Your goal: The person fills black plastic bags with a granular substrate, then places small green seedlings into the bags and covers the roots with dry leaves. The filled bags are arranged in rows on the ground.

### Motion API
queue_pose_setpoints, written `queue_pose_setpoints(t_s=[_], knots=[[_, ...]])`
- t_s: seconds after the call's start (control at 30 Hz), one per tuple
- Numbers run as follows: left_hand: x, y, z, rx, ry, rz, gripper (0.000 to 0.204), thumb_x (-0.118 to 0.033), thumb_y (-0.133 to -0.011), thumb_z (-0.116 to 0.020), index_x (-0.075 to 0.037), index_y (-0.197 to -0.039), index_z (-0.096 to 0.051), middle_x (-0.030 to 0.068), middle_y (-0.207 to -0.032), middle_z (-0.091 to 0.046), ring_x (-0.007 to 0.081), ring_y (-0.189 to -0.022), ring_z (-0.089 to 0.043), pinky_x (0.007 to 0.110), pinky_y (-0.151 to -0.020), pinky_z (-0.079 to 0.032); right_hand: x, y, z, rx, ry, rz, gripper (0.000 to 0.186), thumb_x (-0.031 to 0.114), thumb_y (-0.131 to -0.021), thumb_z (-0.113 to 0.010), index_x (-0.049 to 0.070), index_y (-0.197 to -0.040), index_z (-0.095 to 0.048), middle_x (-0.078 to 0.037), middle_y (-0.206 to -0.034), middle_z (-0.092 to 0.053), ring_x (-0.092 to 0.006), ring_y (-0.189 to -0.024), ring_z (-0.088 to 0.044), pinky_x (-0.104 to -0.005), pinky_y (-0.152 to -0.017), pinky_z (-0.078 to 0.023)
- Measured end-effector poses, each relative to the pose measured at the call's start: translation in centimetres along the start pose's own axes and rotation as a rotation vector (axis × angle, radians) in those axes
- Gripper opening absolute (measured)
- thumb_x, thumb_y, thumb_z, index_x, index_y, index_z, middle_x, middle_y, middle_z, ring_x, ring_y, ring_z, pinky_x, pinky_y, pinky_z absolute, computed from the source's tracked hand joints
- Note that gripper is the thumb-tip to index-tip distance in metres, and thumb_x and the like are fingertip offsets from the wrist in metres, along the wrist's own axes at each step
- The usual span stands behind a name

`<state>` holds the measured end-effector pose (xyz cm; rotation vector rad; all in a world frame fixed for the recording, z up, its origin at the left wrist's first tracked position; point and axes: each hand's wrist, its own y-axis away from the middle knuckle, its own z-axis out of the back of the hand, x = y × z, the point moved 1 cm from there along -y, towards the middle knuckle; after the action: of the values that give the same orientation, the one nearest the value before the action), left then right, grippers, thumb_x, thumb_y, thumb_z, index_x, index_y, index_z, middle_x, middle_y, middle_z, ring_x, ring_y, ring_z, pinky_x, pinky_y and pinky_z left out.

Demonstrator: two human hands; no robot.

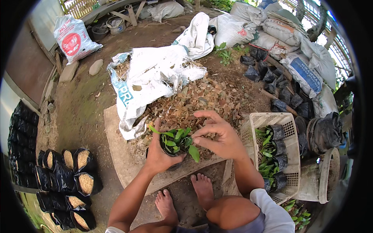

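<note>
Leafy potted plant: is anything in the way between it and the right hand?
Nothing visible is in the way. The right hand is right beside the leafy potted plant, maybe touching it. The left hand holds the plant's other side.

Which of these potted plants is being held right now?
The potted plant in the left hand, near the picture's middle; the plants in the cream crate at right have no hand on them.

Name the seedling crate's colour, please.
Pale cream; the crate shows best in the head view.
</note>
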<state>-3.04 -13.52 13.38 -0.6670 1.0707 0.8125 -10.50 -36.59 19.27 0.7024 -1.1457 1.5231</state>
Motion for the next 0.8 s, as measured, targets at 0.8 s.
queue_pose_setpoints(t_s=[0.8], knots=[[1.5,0.2,0.0,0.039,0.079,0.058,0.139,-0.020,-0.061,-0.096,-0.001,-0.164,-0.005,0.0210,-0.136,-0.058,0.0297,-0.123,-0.062,0.039,-0.107,-0.049,-6.4,-0.1,0.3,-0.562,-0.677,-0.473,0.051,0.022,-0.092,-0.077,0.002,-0.136,-0.061,-0.016,-0.153,-0.052,-0.0353,-0.134,-0.056,-0.0463,-0.108,-0.050]])
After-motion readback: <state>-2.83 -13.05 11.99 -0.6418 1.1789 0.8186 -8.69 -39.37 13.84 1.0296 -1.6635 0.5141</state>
